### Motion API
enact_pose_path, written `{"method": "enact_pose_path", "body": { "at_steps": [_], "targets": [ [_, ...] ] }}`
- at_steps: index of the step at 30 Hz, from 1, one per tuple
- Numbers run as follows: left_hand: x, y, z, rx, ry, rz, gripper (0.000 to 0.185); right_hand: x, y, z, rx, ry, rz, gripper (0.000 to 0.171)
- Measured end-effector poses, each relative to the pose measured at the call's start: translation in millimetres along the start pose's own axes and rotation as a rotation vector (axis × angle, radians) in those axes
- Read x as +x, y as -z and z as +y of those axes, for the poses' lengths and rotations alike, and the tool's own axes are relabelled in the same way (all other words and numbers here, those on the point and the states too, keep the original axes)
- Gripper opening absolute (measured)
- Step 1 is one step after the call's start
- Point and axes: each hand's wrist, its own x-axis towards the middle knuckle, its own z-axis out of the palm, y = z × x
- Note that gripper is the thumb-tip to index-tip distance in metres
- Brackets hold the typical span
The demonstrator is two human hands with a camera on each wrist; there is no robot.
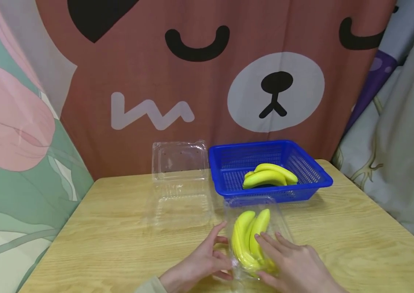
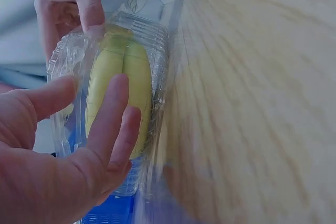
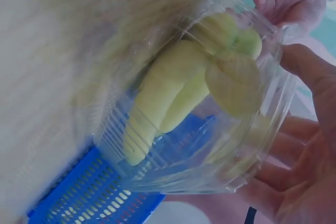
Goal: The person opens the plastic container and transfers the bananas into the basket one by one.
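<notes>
I hold a clear plastic box point(image 1: 256, 236) with a bunch of bananas point(image 1: 249, 240) inside it, near the front edge of the tabletop point(image 1: 338, 240). My left hand point(image 1: 201, 262) grips the box's left side, fingers curled against the plastic, and my right hand point(image 1: 295, 264) lies over its right side with the fingers stretched across the top and wrapping its edge, so both grips are closed on the box. Just behind the box, almost touching its far end, stands a blue basket point(image 1: 225, 162) holding a second bunch of bananas point(image 1: 269, 176); that leaves little room to push the box away from me. To the left of the basket an open, empty clear box point(image 1: 179, 183) lies with its lid raised against the curtain point(image 1: 137, 61). The tabletop is bare wood to the left of my hands and to the right, with free space out to both side edges. The head view alone shows this layout and the tabletop's corners. The left wrist view shows the bananas point(image 2: 118, 87) close up through the ribbed plastic point(image 2: 152, 40), with my left fingers point(image 2: 113, 114) spread on it and my other hand point(image 2: 71, 9) pinching the far rim. The right wrist view shows the underside of the box point(image 3: 210, 129), the bananas' stem end point(image 3: 231, 51), and basket mesh point(image 3: 89, 192) seen beneath it.
</notes>
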Motion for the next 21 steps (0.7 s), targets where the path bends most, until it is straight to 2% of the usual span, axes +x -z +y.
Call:
{"method": "enact_pose_path", "body": {
  "at_steps": [3,7,11,18,21],
  "targets": [
    [-0.3,1.1,0.5,0.003,-0.007,-0.007,0.098,7,-1,1,0.014,0.056,-0.008,0.068],
    [-0.3,1.2,2.9,0.030,0.006,0.001,0.096,15,-1,5,0.055,0.107,-0.073,0.075],
    [-1.1,0.3,4.8,0.051,0.026,0.020,0.098,18,-5,10,0.097,0.142,-0.101,0.071],
    [-0.3,-0.6,6.1,0.031,0.025,0.029,0.101,18,-12,20,0.179,0.266,0.044,0.051],
    [0.0,0.1,5.7,0.012,0.033,0.030,0.102,16,-14,24,0.226,0.299,0.079,0.045]
  ]
}}
